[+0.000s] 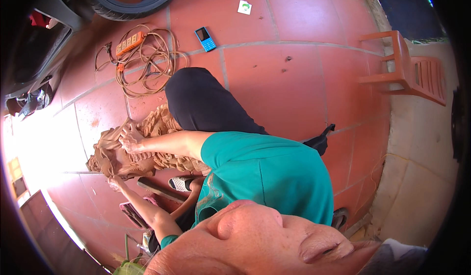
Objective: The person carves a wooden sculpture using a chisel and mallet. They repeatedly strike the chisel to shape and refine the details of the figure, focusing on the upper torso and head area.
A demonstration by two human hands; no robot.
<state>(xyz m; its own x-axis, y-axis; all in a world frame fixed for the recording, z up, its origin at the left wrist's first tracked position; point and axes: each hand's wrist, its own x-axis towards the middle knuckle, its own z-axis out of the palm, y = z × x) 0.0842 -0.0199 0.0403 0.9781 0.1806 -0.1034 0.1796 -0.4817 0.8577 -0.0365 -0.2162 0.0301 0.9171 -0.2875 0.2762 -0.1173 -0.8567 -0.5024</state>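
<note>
A brown wood carving (135, 166), covered in deep folds and ridges, lies on its side along the floor in front of me. My right hand (131, 138) rests on its upper surface with the fingers curled. Whatever they may hold is too small to make out. At the carving's lower edge, near its far left end, my left hand (116, 183) has its fingers bent against the wood. My right knee, in dark trousers (208, 100), covers part of the carving's right end. A dark flat bar (161, 190) lies beside the carving, close to a patterned white sandal (180, 183).
An orange power strip (130, 43) with a coiled brown cable (142, 81) lies beyond the carving. Nearby are a blue keypad phone (205, 39) and a small white packet (244, 7). A motorbike wheel (115, 11) stands at upper left, an orange plastic chair (405, 68) at right.
</note>
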